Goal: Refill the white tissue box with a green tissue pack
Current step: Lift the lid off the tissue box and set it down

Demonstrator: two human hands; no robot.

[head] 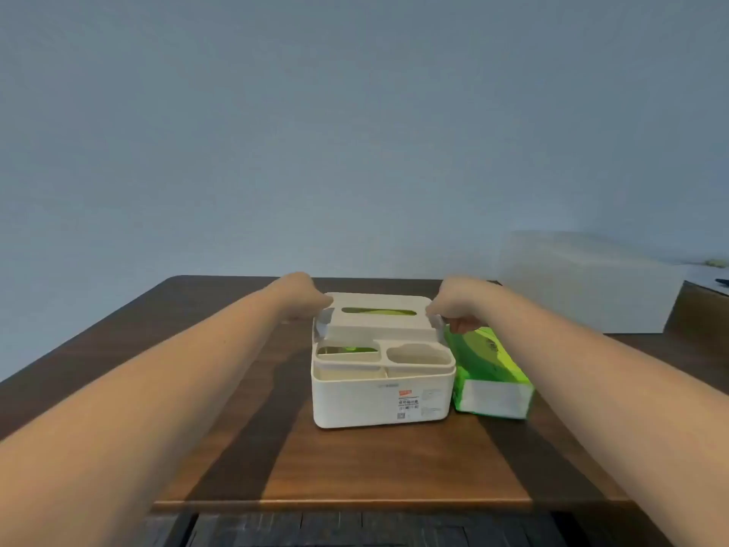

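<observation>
While both arms reached straight out, left hand (301,296) and right hand (459,305) pinched opposite ends of lid (376,315), fingers closed on it. Lid sat on white tissue box (378,396), mid brown table (355,459). Green tissue pack (489,369) touched box's right side. Plain blue-grey wall (355,132) behind.

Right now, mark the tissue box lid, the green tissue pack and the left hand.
tissue box lid (376,323): head view, on its flat white top just below the slot.
green tissue pack (487,359): head view, on its green top face.
left hand (301,296): head view, on the back of the hand.
</observation>
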